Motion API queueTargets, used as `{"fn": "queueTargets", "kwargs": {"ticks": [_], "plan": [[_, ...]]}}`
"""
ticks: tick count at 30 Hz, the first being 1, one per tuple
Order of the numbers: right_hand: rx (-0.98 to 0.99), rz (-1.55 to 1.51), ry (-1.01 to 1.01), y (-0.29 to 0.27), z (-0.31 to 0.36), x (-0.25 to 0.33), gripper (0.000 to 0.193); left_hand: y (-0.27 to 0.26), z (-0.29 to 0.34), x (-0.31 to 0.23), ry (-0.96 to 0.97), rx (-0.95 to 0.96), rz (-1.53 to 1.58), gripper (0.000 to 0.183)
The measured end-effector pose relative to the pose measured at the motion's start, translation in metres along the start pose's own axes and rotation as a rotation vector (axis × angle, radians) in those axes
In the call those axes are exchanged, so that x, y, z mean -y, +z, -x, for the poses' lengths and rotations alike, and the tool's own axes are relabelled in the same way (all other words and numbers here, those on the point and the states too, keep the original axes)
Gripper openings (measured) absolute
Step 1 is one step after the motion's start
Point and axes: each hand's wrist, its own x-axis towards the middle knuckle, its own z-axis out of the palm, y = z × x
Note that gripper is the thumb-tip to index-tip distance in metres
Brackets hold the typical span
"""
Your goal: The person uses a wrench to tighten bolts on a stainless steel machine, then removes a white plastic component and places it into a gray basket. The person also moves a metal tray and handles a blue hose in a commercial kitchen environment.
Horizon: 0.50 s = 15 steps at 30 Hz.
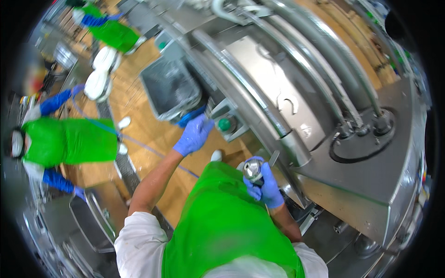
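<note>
Overhead, right hand [265, 185] grips a shiny round metal fitting [253, 170]; left hand [193, 135] closes on a blue handle [190, 116].

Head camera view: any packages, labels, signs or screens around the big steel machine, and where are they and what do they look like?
No packages, signs or screens show clearly.
Small grey control box with a round green button: on the steel machine's left side, just right of the left hand in a blue glove.
Shiny round metal part: held in the right hand in a blue glove; no label visible on it.
</note>
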Motion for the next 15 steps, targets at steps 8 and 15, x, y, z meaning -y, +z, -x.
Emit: {"fn": "queueTargets", "kwargs": {"ticks": [8,15], "plan": [[0.001,0.512,0.144,0.044,-0.059,-0.033,0.027,-0.038,0.064,-0.066,-0.006,-0.250,1.278,0.060],[-0.039,0.671,0.264,0.084,-0.086,-0.065,0.039,-0.051,0.101,-0.049,0.306,-0.264,0.953,0.063]]}}
